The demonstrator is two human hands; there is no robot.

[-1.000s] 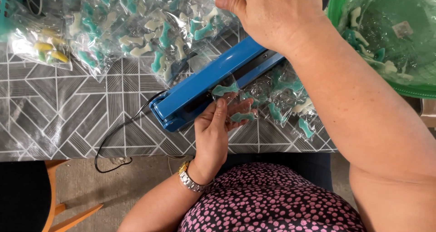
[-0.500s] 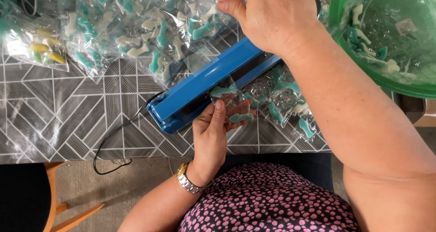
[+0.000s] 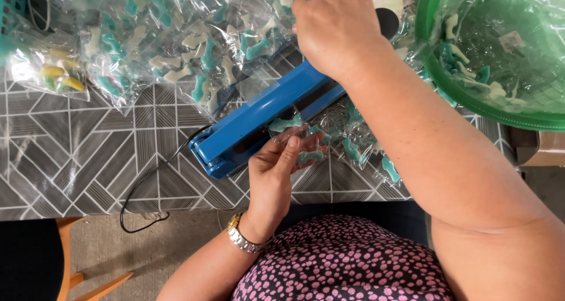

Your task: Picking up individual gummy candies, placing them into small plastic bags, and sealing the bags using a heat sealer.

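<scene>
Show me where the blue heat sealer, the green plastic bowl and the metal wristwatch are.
blue heat sealer (image 3: 253, 127): head view, on its upper arm.
green plastic bowl (image 3: 465, 98): head view, on its near rim.
metal wristwatch (image 3: 240, 237): head view, on its band.

Your clearest room is lying on the bare patterned desk (image 3: 76, 159) to the left of the blue heat sealer (image 3: 259, 121), though its black cord (image 3: 147, 183) is looping across that patch and hanging over the near edge. Behind the sealer, a heap of clear packets (image 3: 176, 42) is crowding the far side from the left edge to the middle, and the green basin (image 3: 435, 71) is blocking the far right. Your right forearm (image 3: 447, 154) is crossing above the loose packets (image 3: 359, 142) by the sealer, leaving only a narrow strip at the near right edge.
</scene>
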